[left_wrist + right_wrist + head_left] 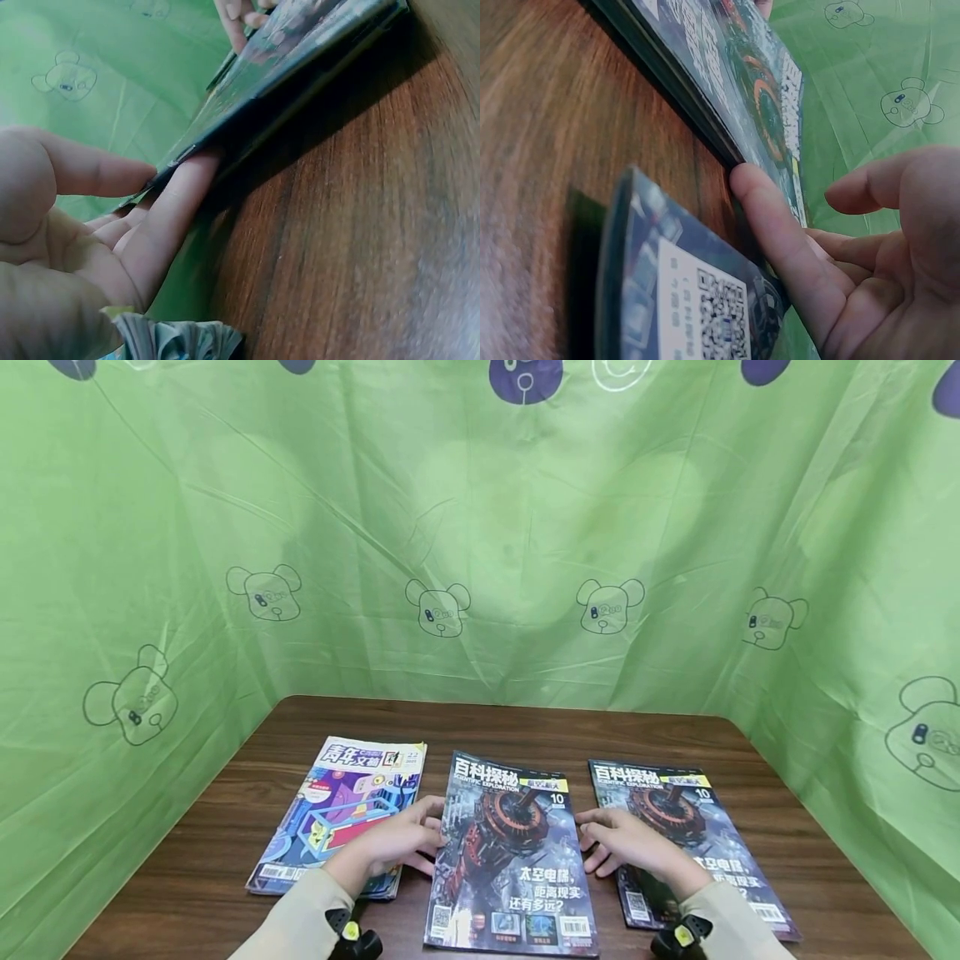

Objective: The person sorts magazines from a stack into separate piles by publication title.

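Note:
In the head view, a dark "Scientific Exploration" magazine (498,852) lies face up at the middle of the table. My left hand (397,839) pinches its left edge. The left wrist view shows the thumb (105,171) at the cover's edge and a finger (169,225) tucked beneath it. At the opposite edge, my right hand (626,842) touches the side with a fingertip (746,180), while its thumb (862,187) stays apart from the cover. A second magazine with the same cover (723,831) lies partly under the right hand and wrist.
To the left lies a colourful purple and blue magazine (337,785), partly behind the left hand. All of them rest on a dark brown wooden table (495,722). Green cloth (480,510) with bear drawings hangs around the back and sides.

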A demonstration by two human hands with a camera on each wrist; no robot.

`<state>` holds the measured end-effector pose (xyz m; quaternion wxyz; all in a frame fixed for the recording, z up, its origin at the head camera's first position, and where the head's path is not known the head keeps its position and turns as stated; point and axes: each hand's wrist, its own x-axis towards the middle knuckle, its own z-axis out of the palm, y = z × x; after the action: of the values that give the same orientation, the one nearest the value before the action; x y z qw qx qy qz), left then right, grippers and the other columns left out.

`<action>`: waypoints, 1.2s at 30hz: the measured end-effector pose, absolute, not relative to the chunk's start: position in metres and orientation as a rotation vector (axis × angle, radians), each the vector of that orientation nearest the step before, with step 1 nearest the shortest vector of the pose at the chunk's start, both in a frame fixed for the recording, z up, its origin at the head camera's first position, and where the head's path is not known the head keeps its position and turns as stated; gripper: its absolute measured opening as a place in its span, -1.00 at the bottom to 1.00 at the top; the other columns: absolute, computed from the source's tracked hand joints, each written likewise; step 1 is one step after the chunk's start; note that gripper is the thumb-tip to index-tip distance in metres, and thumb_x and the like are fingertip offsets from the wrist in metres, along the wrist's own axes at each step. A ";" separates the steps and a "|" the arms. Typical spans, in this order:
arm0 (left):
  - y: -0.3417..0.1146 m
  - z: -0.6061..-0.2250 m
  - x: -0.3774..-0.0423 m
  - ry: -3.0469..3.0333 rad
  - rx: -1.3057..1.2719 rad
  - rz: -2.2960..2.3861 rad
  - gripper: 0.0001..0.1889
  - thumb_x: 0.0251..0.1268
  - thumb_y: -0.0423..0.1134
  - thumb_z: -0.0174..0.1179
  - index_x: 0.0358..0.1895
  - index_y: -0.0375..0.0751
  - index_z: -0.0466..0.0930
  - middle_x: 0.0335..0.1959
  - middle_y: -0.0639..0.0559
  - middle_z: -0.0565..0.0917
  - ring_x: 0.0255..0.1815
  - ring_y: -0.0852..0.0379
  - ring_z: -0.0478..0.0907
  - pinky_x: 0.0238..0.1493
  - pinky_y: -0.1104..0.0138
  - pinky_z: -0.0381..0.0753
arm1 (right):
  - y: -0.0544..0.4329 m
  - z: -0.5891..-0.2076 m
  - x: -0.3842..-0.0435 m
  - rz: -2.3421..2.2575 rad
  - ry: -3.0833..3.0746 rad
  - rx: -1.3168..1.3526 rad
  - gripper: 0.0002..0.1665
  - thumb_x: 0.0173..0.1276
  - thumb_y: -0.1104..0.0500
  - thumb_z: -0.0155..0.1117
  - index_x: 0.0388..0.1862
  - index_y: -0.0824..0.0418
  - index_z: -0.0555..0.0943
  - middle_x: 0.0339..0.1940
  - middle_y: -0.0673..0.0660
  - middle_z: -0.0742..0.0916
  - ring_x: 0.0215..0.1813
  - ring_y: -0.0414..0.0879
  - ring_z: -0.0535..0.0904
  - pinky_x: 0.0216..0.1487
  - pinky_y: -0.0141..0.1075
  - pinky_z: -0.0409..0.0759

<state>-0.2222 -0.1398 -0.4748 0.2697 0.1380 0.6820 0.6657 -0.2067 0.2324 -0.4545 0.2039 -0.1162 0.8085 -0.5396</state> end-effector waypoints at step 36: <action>-0.143 -0.468 -0.226 1.781 0.336 1.881 -0.27 0.38 -0.46 0.06 0.55 -0.23 -0.04 0.12 -0.27 0.53 -0.09 -0.11 0.66 -0.18 0.07 0.73 | 0.236 -0.453 -0.203 -1.825 1.923 -0.273 -0.13 0.57 0.14 0.01 0.55 0.53 -0.18 0.09 0.28 0.54 -0.12 -0.07 0.66 -0.06 -0.18 0.69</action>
<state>-0.2258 -0.1433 -0.4679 0.2615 0.1241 0.6580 0.6951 -0.2028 0.2364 -0.4534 0.2360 -0.0997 0.7011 -0.6655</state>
